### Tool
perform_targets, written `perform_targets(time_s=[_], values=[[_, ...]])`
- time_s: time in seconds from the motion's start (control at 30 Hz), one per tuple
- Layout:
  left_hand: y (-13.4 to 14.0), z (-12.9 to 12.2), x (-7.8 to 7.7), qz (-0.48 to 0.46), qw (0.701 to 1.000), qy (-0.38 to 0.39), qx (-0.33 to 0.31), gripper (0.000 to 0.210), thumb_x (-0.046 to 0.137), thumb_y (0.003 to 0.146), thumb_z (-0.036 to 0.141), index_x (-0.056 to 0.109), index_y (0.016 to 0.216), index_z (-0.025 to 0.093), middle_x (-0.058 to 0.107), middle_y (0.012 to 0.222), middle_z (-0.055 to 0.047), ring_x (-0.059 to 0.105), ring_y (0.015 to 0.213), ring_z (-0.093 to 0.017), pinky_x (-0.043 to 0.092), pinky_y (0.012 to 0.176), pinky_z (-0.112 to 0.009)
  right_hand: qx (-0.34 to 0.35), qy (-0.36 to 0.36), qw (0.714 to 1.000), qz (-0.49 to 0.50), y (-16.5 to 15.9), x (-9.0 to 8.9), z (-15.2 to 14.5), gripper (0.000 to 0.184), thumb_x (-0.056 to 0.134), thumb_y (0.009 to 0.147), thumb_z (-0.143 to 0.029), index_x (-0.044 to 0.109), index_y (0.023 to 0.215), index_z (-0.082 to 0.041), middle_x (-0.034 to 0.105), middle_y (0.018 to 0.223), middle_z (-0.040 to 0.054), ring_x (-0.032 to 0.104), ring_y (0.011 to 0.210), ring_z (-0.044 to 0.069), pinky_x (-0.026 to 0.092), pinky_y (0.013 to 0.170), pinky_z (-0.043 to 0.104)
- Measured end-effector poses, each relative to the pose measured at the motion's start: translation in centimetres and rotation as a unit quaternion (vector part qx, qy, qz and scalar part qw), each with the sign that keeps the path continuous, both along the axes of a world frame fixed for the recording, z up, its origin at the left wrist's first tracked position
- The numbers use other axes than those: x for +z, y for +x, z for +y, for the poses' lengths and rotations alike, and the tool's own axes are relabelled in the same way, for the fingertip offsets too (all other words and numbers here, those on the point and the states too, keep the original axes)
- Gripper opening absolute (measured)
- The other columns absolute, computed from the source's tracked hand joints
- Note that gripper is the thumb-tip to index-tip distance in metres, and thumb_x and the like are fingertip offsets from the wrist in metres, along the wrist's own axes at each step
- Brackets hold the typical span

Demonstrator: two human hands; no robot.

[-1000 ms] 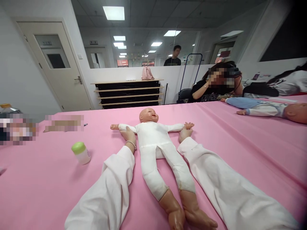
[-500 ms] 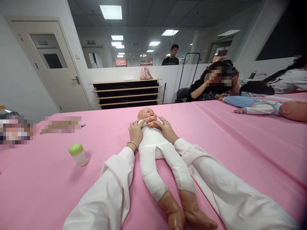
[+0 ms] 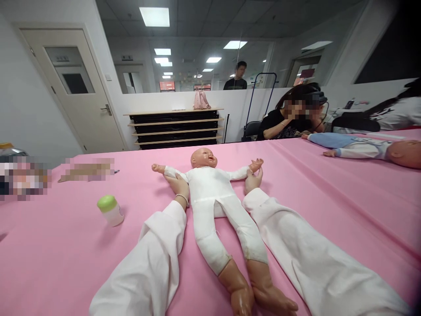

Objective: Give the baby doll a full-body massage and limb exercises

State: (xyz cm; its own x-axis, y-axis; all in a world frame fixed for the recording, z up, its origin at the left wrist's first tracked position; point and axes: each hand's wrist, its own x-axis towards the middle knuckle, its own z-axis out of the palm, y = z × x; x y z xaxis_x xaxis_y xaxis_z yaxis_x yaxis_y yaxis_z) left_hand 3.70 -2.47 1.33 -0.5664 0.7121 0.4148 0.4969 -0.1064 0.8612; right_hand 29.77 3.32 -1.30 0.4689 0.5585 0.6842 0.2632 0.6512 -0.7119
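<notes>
A baby doll (image 3: 212, 186) with a white cloth body lies on its back on the pink tablecloth (image 3: 138, 263), head away from me, arms spread wide. My left hand (image 3: 178, 184) is closed around the doll's arm on the left, with the thumb on top and the other fingers partly hidden. On the other side, my right hand (image 3: 254, 180) grips the doll's arm close to its wrist. The doll's legs point toward me, with bare plastic feet at the near side.
A small jar with a green lid (image 3: 110, 210) stands to the left. Another doll (image 3: 365, 146), in blue and white clothes, lies at the far right. A person (image 3: 289, 114) sits beyond the table, and a low shelf (image 3: 177, 127) stands behind it.
The doll's arms were folded over its chest under my hands. My hands have moved outward, and the arms are now stretched out to both sides.
</notes>
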Motion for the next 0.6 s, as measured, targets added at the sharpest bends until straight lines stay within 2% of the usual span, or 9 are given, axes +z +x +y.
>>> perform_targets(time_s=[0.07,0.1,0.17,0.23,0.3,0.37,0.47,0.53,0.6], values=[[0.3,-0.2,0.3,-0.021,0.999,0.031,0.022,0.055,0.029,0.09,0.02,0.01,0.142,0.016,0.037,0.135,-0.014,0.039,0.122,-0.023,0.036,0.096,-0.037,0.01,-0.011,1.0,-0.002,-1.3,0.9,-1.1,0.063,0.045,0.078,-0.027,0.025,0.137,-0.02,0.04,0.134,0.0117,0.045,0.119,0.022,0.039,0.097,0.045],[0.4,-0.3,0.5,-0.005,0.999,0.049,0.01,0.057,0.034,0.089,0.021,0.013,0.142,0.017,0.04,0.134,-0.013,0.039,0.122,-0.022,0.036,0.097,-0.035,0.024,-0.015,0.999,-0.024,-2.1,1.4,-1.8,0.061,0.047,0.077,-0.026,0.029,0.136,-0.021,0.044,0.132,0.01,0.047,0.117,0.022,0.039,0.098,0.045],[0.7,-0.5,0.9,0.084,0.994,0.066,-0.04,0.056,0.039,0.086,0.019,0.024,0.14,0.021,0.045,0.129,-0.009,0.041,0.119,-0.021,0.035,0.098,-0.034,0.065,-0.008,0.99,-0.121,-3.6,2.4,-3.1,0.051,0.047,0.079,-0.025,0.042,0.13,-0.023,0.047,0.13,0.0073,0.046,0.118,0.021,0.038,0.1,0.044],[1.0,-0.7,1.3,0.197,0.975,0.06,-0.082,0.05,0.04,0.085,0.015,0.038,0.133,0.028,0.048,0.127,-0.005,0.043,0.114,-0.023,0.035,0.097,-0.037,0.106,-0.001,0.967,-0.233,-4.8,3.1,-4.0,0.041,0.045,0.08,-0.023,0.054,0.12,-0.024,0.049,0.129,0.0052,0.045,0.119,0.022,0.036,0.101,0.043],[1.2,-0.9,1.5,0.282,0.953,0.038,-0.105,0.048,0.04,0.084,0.012,0.048,0.126,0.034,0.05,0.126,-0.003,0.044,0.109,-0.025,0.037,0.092,-0.04,0.134,0.005,0.938,-0.318,-5.4,3.7,-4.6,0.036,0.043,0.081,-0.022,0.061,0.111,-0.025,0.05,0.129,0.0029,0.045,0.119,0.022,0.034,0.103,0.044],[1.3,-1.1,1.6,0.324,0.939,0.023,-0.114,0.049,0.039,0.083,0.01,0.052,0.122,0.037,0.05,0.127,-0.001,0.043,0.106,-0.025,0.038,0.089,-0.041,0.147,0.01,0.921,-0.359,-5.6,3.9,-4.7,0.036,0.04,0.082,-0.021,0.063,0.108,-0.026,0.05,0.129,0.0009,0.045,0.119,0.023,0.032,0.104,0.045],[1.2,-1.1,1.5,0.32,0.94,0.019,-0.117,0.051,0.039,0.082,0.008,0.051,0.122,0.037,0.05,0.127,-0.001,0.044,0.106,-0.025,0.038,0.088,-0.041,0.151,-0.006,0.923,-0.355,-5.6,3.7,-4.5,0.038,0.038,0.08,-0.018,0.064,0.107,-0.026,0.051,0.127,0.0011,0.046,0.118,0.022,0.033,0.103,0.046],[1.0,-0.8,1.2,0.261,0.959,0.026,-0.105,0.051,0.042,0.08,0.008,0.049,0.124,0.034,0.051,0.126,-0.001,0.045,0.108,-0.024,0.039,0.09,-0.04,0.138,-0.028,0.946,-0.292,-5.3,3.2,-4.0,0.038,0.043,0.078,-0.018,0.06,0.111,-0.024,0.053,0.125,0.0039,0.047,0.116,0.021,0.035,0.102,0.045],[0.6,-0.4,0.9,0.159,0.983,0.035,-0.081,0.051,0.042,0.082,0.01,0.043,0.129,0.029,0.052,0.125,-0.002,0.046,0.111,-0.021,0.038,0.092,-0.035,0.104,-0.04,0.978,-0.175,-4.5,2.4,-3.3,0.045,0.047,0.077,-0.02,0.051,0.122,-0.022,0.053,0.124,0.0075,0.05,0.113,0.021,0.039,0.098,0.044]])
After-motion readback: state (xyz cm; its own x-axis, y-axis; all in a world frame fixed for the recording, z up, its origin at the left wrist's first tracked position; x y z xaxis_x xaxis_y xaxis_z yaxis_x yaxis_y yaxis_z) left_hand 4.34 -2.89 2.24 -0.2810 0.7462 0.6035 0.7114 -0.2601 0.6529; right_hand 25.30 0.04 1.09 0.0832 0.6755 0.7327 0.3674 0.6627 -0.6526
